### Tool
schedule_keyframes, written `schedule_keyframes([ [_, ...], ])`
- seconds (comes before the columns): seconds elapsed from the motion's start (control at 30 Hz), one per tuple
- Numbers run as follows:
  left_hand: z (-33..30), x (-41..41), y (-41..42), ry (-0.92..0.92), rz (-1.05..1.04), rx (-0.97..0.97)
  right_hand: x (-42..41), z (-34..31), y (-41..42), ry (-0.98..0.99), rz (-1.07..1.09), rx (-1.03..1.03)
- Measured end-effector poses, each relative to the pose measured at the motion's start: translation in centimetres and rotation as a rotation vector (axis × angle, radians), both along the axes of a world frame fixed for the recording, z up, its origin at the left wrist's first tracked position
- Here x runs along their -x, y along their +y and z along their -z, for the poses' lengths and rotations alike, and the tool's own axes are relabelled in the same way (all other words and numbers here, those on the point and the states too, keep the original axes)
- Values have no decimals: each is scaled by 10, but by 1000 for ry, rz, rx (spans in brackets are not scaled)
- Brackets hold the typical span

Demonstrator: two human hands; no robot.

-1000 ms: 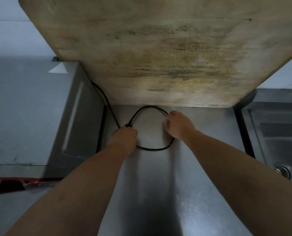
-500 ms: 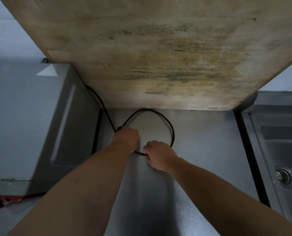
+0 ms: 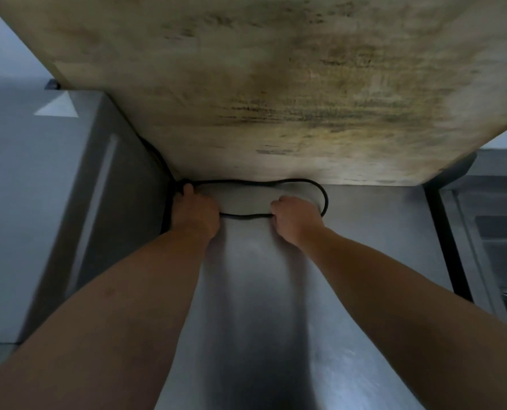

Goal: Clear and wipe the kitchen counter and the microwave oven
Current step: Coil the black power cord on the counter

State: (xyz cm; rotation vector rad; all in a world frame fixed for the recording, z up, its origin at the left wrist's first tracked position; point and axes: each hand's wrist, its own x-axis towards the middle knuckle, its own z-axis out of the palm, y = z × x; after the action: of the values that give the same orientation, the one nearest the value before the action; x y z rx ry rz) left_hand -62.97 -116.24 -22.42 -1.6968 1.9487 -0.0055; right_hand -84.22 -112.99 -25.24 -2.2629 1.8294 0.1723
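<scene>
both hands are curled round the thin black power cord (image 3: 246, 216) looped on the steel desk (image 3: 364, 232): left hand (image 3: 194, 213) beside the grey microwave oven (image 3: 68, 202), right hand (image 3: 295, 216) opposite. clearing step; next, tuck the loop aside before wiping.

My curled fingers hide under both knuckles; the cord (image 3: 276, 182) vanishes behind the board (image 3: 276, 84), whose top is cut off.

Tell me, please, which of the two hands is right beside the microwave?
The left hand, gripping the black cord against the microwave; the right hand sits mid-counter.
</scene>
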Motion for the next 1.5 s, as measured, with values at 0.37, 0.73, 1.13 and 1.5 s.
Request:
schedule_keyframes([
  [0.37,9,-1,-6,220,43,141,1,-9,-52,88,206,14],
  [0.73,25,12,7,418,110,-13,-3,-22,-33,169,244,-36],
  [1.13,31,31,13,304,8,-92,3,-5,38,30,216,-17],
  [1.5,12,30,-12,381,-54,24,31,0,0,-71,289,-180],
])
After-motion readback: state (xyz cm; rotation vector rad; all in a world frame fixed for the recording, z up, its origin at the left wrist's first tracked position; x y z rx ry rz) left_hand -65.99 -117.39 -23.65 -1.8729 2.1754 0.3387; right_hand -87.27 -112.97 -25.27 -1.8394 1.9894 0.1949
